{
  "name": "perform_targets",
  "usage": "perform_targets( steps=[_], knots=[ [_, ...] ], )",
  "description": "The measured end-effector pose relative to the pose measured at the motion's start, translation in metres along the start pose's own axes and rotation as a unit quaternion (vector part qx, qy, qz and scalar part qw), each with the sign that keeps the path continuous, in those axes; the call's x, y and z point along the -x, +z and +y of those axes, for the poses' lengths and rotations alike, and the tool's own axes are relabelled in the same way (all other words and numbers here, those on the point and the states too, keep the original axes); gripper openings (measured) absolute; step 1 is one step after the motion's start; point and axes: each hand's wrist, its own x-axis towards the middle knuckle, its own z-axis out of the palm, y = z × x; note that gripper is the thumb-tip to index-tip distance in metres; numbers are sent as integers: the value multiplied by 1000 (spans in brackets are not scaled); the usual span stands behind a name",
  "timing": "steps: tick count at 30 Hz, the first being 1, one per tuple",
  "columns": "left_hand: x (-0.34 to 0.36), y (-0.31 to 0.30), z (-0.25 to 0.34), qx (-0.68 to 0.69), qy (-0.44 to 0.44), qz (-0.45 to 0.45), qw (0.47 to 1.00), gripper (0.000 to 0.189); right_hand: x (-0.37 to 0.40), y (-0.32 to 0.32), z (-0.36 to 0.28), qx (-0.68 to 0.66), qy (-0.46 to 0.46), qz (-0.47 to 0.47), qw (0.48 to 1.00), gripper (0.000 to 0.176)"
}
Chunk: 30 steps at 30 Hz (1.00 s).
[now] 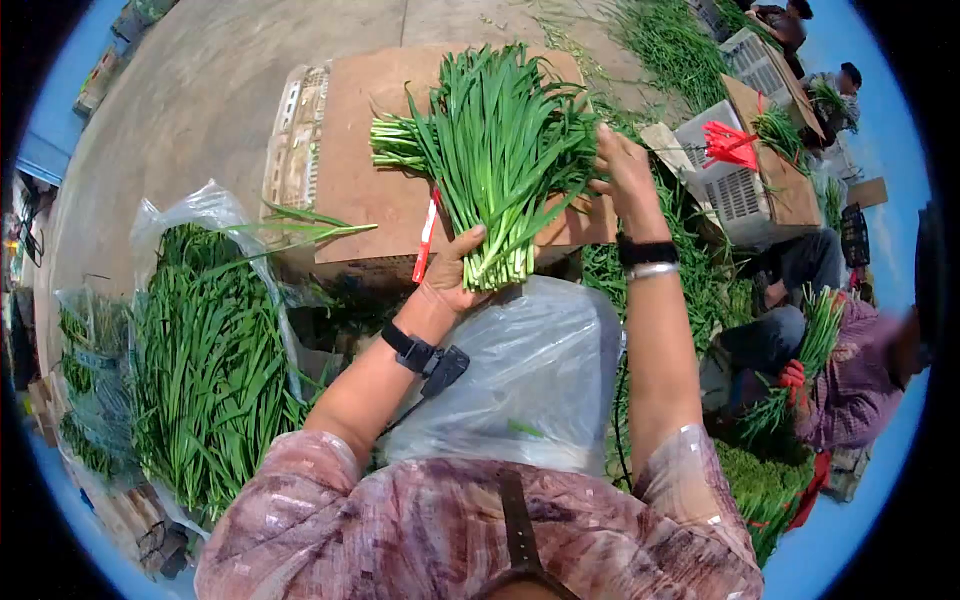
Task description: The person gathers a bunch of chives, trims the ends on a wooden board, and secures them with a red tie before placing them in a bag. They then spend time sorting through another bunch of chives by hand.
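My left hand (459,272) is wrapped round the pale stem ends of a large bunch of long green leaves (495,165), above a brown cardboard sheet (365,80). The leaves fan out away from me. My right hand (622,168) is at the right edge of the leaves, fingers apart and partly bent, with nothing seen in it. Other pale stem ends (396,142) poke out at the left, under or behind the bunch. A red strip (427,235) lies on the cardboard beside my left hand.
Plastic bags of green leaves (205,370) stand at the left. Clear plastic (530,370) covers the area before me. At the right are a white crate (735,195) with red strips (730,145) and a seated co-worker (850,400) holding stems. Other people are at the upper right.
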Motion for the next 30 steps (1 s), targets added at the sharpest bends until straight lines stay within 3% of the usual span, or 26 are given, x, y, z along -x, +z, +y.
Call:
perform_targets(
  steps=[2,3,5,6,7,9,11,14,18,21,22,25,28,30],
  knots=[
    [1,5,0,-3,20,23,1000,64,-16,-23,25,194,-197,174,945,60],
    [1,24,-4,-24,53,-7,998,63,7,-31,17,254,-218,195,922,58],
    [0,4,1,17,-1,-27,999,56,49,-36,11,187,-178,156,953,45],
    [0,3,0,29,-18,13,999,52,73,-32,3,137,-118,84,980,38],
    [-3,1,0,12,-19,-6,1000,47,93,-20,-1,87,-54,9,995,33],
    [-6,-4,-4,-9,-20,38,999,42,111,11,15,46,-37,-94,994,35],
    [-7,-4,-7,-40,-16,45,998,38,110,40,40,128,-128,-100,978,43],
    [-8,-6,-6,-81,-2,50,995,34,124,68,28,198,-145,-78,966,49],
    [-1,11,-4,-62,0,52,997,37,129,74,36,187,-239,-51,952,52],
    [2,7,-6,-14,-13,41,999,41,134,76,27,288,-245,-30,925,49],
    [2,6,-7,-7,-16,41,999,42,132,79,36,358,-274,7,893,51],
    [2,0,-8,-35,-18,33,999,44,136,73,14,461,-225,-64,856,68],
    [0,-10,-8,-107,-16,56,993,45,132,71,5,504,-212,-93,832,74],
    [-1,5,-10,-128,-17,77,989,42,129,71,15,520,-264,-69,810,73]
  ],
)
